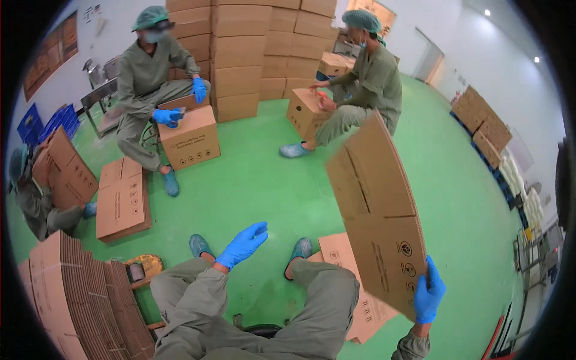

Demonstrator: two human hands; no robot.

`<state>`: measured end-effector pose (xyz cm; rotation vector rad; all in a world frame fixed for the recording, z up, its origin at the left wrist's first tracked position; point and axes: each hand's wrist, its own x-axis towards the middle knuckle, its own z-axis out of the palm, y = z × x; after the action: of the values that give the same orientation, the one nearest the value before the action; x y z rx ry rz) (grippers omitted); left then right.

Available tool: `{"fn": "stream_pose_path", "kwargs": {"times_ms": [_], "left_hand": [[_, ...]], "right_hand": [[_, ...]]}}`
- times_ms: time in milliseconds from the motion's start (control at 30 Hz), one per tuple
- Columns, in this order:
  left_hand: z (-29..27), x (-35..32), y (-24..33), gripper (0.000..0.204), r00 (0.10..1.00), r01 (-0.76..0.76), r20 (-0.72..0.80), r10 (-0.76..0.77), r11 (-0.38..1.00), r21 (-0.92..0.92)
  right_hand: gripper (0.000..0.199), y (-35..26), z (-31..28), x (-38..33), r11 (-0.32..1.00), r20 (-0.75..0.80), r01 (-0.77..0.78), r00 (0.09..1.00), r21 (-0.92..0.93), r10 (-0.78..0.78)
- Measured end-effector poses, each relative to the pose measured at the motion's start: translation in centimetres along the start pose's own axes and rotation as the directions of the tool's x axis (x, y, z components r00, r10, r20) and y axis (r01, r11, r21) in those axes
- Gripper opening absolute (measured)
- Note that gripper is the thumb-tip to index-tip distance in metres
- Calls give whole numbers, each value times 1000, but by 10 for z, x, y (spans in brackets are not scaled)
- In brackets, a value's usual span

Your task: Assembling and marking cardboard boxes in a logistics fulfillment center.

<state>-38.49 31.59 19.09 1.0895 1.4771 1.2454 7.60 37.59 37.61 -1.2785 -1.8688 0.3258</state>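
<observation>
Our right hand [429,292] grips a flattened carton [378,210] upright; our left hand [242,244] hangs spread and empty. Stacked flat cartons [84,300] flank us, perhaps with a tape dispenser [144,267] beside them.

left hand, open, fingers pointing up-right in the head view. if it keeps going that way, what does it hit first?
Likely the flat cardboard box that the right hand holds up by its lower corner. Between the left hand and that box only green floor shows. Depth is unclear, so the hand could pass in front of it.
</observation>
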Motion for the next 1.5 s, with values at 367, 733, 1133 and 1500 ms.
{"fn": "stream_pose_path", "kwargs": {"times_ms": [367, 733, 1133, 1500], "left_hand": [[-107, -69, 155, 51, 757, -455, -587, 288, 877, -157], [-8, -75, 75, 42, 907, 58, -396, 146, 887, 459], [39, 55, -56, 57, 851, 252, -522, -61, 919, 304], [0, 28, -93, 61, 916, 259, -400, 22, 729, 633]], "right_hand": [[50, -94, 66, 100, 572, 2, 70, 992, 817, -124], [105, -99, 312, -61, 752, 674, -202, 624, 627, -394], [86, -42, 377, -126, 724, 774, -461, 613, 513, -158], [74, 2, 339, -94, 666, 701, -546, 711, 508, 48]]}}
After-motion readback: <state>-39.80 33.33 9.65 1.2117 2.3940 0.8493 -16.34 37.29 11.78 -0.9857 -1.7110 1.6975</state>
